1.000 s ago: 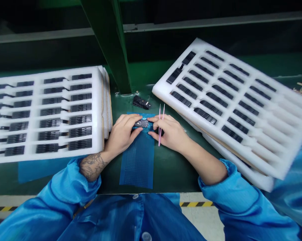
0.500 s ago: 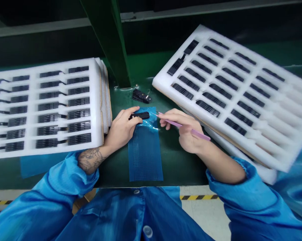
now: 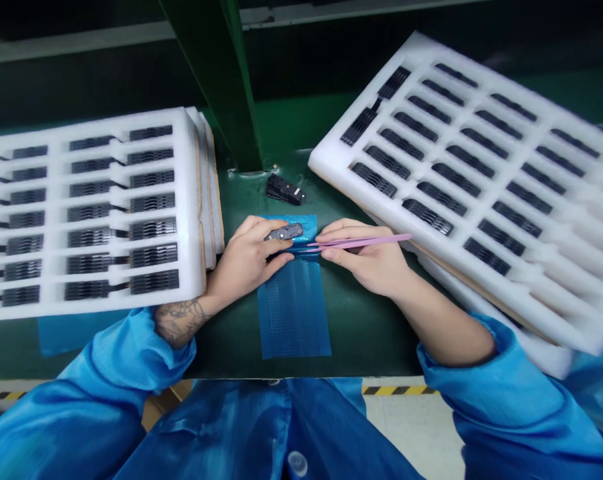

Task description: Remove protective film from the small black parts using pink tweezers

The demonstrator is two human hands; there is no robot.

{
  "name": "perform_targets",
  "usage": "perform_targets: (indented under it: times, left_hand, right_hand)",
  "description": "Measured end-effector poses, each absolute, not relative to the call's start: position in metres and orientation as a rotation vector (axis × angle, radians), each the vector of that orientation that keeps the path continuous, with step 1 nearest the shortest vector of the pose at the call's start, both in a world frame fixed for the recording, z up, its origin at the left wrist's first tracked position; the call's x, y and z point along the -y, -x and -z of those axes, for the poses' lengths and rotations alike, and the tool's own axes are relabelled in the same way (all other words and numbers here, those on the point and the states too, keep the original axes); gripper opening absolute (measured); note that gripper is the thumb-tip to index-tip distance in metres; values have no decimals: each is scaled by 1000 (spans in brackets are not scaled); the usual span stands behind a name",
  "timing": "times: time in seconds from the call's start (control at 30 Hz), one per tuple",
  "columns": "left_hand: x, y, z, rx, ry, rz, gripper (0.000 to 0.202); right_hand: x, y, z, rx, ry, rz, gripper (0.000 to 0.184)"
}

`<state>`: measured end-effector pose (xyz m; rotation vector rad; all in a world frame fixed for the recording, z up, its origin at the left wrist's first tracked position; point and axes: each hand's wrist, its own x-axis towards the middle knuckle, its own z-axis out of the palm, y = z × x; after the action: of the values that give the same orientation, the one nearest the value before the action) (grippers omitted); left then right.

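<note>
A small flat black part [image 3: 289, 231], its upper face showing grey, circuit-like detail, is held in the closed fingers of my left hand [image 3: 244, 259]. Under it lies a blue plastic film sheet [image 3: 295, 313], folded or raised in a crease just below the part. My left thumb rests at that crease. Closed around pink tweezers [image 3: 381, 239], my right hand [image 3: 376, 265] sits to the right of the part. The tweezer tips reach the crease beside my left fingertips; whether they grip the film I cannot tell. Beyond the sheet rests a pile of similar black parts [image 3: 285, 189].
At left stands a stack of white foam trays [image 3: 194, 200] filled with black parts. Another foam tray [image 3: 526, 280] sits tilted at right, several of its slots bare. A green post [image 3: 231, 100] rises behind the pile. More blue film [image 3: 76, 330] lies under the left stack.
My right hand has turned the tweezers flatter and brought their tips to the film by my left fingers. The black part now shows its detailed face, and the film has creased up.
</note>
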<state>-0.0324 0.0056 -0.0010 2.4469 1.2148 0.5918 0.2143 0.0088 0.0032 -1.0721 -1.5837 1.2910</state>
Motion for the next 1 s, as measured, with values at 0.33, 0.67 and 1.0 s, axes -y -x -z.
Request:
perform_targets:
  times: [0.33, 0.67, 1.0]
  left_hand:
    - [-4, 33, 1, -1173, -2432, -672, 17]
    - [-4, 34, 4, -1169, -2468, -625, 19]
    - [-3, 34, 4, -1170, -2472, -630, 19]
  right_hand:
    - [-6, -199, -3, 1656, 1158, -1114, 7]
    - [-7, -200, 2, 1658, 1125, -1147, 9]
    - [-5, -199, 1, 1666, 1086, -1167, 6]
